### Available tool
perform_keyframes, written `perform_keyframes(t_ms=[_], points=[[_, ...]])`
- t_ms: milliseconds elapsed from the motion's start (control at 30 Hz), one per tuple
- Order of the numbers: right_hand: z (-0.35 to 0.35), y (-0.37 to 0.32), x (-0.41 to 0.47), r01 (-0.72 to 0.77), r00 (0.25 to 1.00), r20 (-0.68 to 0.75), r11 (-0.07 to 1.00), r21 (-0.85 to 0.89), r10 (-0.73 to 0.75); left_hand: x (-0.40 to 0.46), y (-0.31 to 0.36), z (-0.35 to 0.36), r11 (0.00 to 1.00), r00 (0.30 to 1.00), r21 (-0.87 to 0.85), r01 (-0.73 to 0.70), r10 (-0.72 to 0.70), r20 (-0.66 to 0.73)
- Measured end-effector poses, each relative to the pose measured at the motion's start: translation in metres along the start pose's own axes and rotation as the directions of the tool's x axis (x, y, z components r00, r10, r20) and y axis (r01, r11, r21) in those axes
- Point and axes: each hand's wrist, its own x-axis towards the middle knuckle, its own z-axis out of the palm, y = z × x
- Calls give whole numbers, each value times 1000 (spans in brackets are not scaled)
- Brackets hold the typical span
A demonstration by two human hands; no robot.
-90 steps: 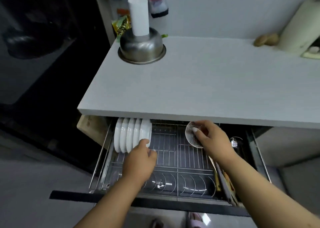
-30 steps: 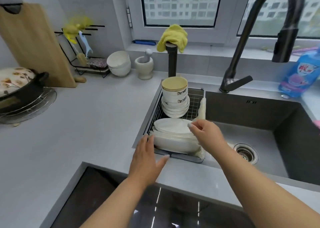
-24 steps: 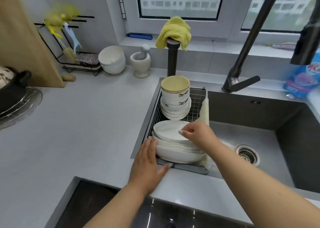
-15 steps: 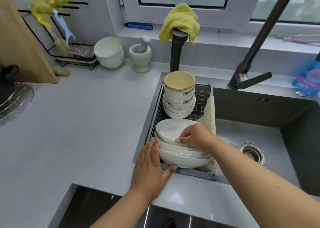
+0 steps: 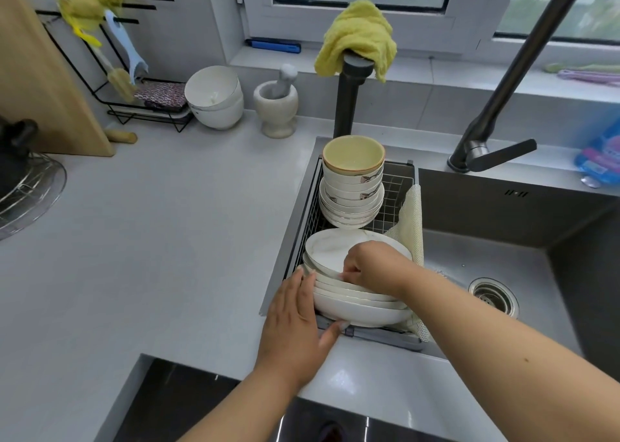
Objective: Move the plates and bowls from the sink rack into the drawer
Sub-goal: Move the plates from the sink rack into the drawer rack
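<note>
A wire sink rack (image 5: 397, 186) sits in the left end of the sink. At its near end lies a stack of white plates (image 5: 355, 302), with the top plate (image 5: 327, 248) tipped up at its near edge. My right hand (image 5: 370, 265) pinches that top plate's near rim with curled fingers. My left hand (image 5: 295, 320) lies with straight fingers against the left side of the stack, thumb near the rack's front bar. Behind the plates stands a tall stack of bowls (image 5: 352, 181), the top one yellow inside. The drawer is out of view.
A dark tap (image 5: 503, 82) arches over the sink basin (image 5: 496, 240), a drain (image 5: 493, 295) at its floor. A yellow cloth (image 5: 357, 37) hangs on a post. White bowls (image 5: 214, 97), a mortar (image 5: 276, 109), a utensil stand (image 5: 110, 65) and a chopping board (image 5: 40, 82) line the grey counter (image 5: 151, 233). A black hob (image 5: 201, 408) lies at the front.
Three seconds ago both hands were at the drawer's plate rack. Since then they came to the sink rack; in the last second my right hand closed on the top plate's rim and lifted it slightly.
</note>
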Motion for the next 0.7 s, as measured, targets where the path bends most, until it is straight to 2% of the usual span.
perform_keyframes(t_ms=[333,433,700], points=[[-3,-2,-5,89,981,-161,989,-119,-107,0,-1,1,1000,1000,9,-8,8,-9],[-1,2,-8,109,961,-245,991,-78,-125,0,-2,3,1000,1000,14,-3,3,-8],[0,4,-17,156,921,-353,986,-63,-168,0,1,-2,1000,1000,13,10,-9,-9]])
